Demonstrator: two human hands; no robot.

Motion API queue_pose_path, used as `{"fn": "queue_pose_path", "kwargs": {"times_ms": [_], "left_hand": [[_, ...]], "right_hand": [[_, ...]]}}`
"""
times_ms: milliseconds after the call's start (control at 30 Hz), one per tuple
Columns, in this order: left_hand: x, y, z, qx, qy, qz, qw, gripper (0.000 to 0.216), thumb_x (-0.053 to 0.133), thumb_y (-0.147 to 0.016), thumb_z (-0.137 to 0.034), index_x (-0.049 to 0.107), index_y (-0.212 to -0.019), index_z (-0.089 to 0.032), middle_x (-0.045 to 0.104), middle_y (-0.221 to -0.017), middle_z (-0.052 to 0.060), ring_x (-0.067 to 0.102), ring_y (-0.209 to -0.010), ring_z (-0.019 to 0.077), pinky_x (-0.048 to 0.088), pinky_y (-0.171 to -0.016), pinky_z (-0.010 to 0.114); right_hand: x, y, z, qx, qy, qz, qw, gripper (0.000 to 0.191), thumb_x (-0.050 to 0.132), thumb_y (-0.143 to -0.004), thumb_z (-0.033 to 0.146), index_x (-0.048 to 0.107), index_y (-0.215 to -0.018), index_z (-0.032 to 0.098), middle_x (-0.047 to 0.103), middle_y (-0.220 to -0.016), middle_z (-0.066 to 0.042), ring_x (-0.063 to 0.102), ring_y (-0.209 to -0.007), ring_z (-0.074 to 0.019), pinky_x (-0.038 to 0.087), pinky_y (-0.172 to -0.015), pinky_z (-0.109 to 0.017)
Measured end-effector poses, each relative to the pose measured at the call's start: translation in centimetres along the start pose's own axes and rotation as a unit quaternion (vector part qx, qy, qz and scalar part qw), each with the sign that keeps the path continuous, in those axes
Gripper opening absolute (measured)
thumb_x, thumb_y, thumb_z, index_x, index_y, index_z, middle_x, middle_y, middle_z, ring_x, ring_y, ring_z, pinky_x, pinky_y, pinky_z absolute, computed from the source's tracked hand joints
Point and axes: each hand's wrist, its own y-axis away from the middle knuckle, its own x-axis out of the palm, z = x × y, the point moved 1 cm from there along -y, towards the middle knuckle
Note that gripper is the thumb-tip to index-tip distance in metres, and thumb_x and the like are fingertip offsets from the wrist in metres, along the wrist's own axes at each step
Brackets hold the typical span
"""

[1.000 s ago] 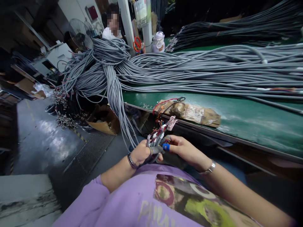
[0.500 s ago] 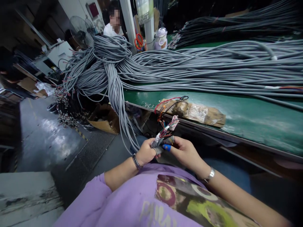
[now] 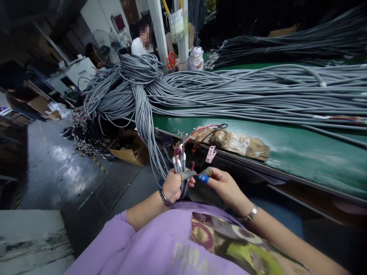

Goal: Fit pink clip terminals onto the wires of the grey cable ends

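Note:
My left hand [image 3: 174, 185] is closed round a small bunch of grey cables [image 3: 184, 165] whose ends stand up, with white wraps and thin coloured wires at the tips. A grey covering wraps its thumb. Close beside it, my right hand [image 3: 220, 183] pinches a thin wire [image 3: 197, 174] between thumb and forefinger; the thumb has a blue cover and the finger a greyish one. A pink clip [image 3: 211, 154] hangs at the bench edge just beyond the hands.
Long grey cables [image 3: 243, 91] cover much of the green bench [image 3: 292, 145]; a thick hank [image 3: 145, 118] droops over its left end. A taped wooden block [image 3: 241, 144] lies at the front edge. A cardboard box [image 3: 129, 147] stands below. A person [image 3: 141, 42] sits at the back.
The bunch in my left hand has turned from leaning right to nearly upright. My right hand has drawn slightly apart from it, a thin wire now between them. The view has tilted up slightly.

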Motion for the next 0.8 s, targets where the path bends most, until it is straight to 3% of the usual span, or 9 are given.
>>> {"fn": "queue_pose_path", "kwargs": {"times_ms": [133, 333, 467, 633, 800], "left_hand": [[0.3, -0.1, -0.4, 0.009, 0.006, -0.037, 0.999, 0.034, 0.080, -0.052, -0.037, 0.060, -0.060, -0.010, 0.056, -0.048, 0.001, 0.050, -0.043, 0.0082, 0.041, -0.045, 0.021], [0.6, 0.4, 0.4, 0.038, -0.035, -0.021, 0.998, 0.039, 0.081, -0.054, -0.042, 0.059, -0.065, -0.012, 0.056, -0.050, 0.000, 0.050, -0.044, 0.0090, 0.041, -0.043, 0.021], [0.7, 0.5, 0.7, 0.041, -0.057, 0.008, 0.998, 0.039, 0.080, -0.054, -0.041, 0.057, -0.069, -0.013, 0.056, -0.052, -0.001, 0.051, -0.044, 0.0093, 0.043, -0.044, 0.022], [0.5, 0.2, 0.5, -0.020, -0.123, 0.099, 0.987, 0.041, 0.081, -0.052, -0.041, 0.058, -0.069, -0.012, 0.056, -0.049, 0.000, 0.051, -0.041, 0.0102, 0.043, -0.042, 0.023], [0.3, 0.5, 0.3, 0.017, -0.080, 0.050, 0.995, 0.043, 0.079, -0.055, -0.048, 0.058, -0.066, -0.011, 0.057, -0.049, 0.001, 0.051, -0.042, 0.0097, 0.044, -0.045, 0.023]], "right_hand": [[-0.1, 0.4, 0.8, -0.089, 0.104, 0.019, 0.990, 0.028, 0.065, -0.076, 0.046, 0.062, -0.068, 0.020, 0.062, -0.069, -0.003, 0.053, -0.065, -0.0171, 0.044, -0.062, -0.030], [-0.3, -0.8, 0.8, 0.031, 0.005, 0.048, 0.998, 0.043, 0.066, -0.072, 0.056, 0.060, -0.094, 0.019, 0.065, -0.084, -0.006, 0.058, -0.070, -0.0179, 0.048, -0.055, -0.027], [0.0, -1.4, 0.4, 0.011, -0.018, 0.024, 1.000, 0.037, 0.069, -0.070, 0.053, 0.058, -0.078, 0.018, 0.063, -0.070, -0.002, 0.057, -0.064, -0.0161, 0.048, -0.059, -0.029], [0.1, -1.2, -0.2, -0.029, 0.004, 0.055, 0.998, 0.026, 0.065, -0.076, 0.045, 0.057, -0.074, 0.020, 0.064, -0.069, -0.002, 0.057, -0.063, -0.0164, 0.048, -0.062, -0.030], [0.2, -1.2, 0.0, -0.036, 0.059, 0.008, 0.998, 0.025, 0.061, -0.078, 0.045, 0.058, -0.075, 0.020, 0.062, -0.069, -0.002, 0.054, -0.062, -0.0161, 0.046, -0.061, -0.030]]}}
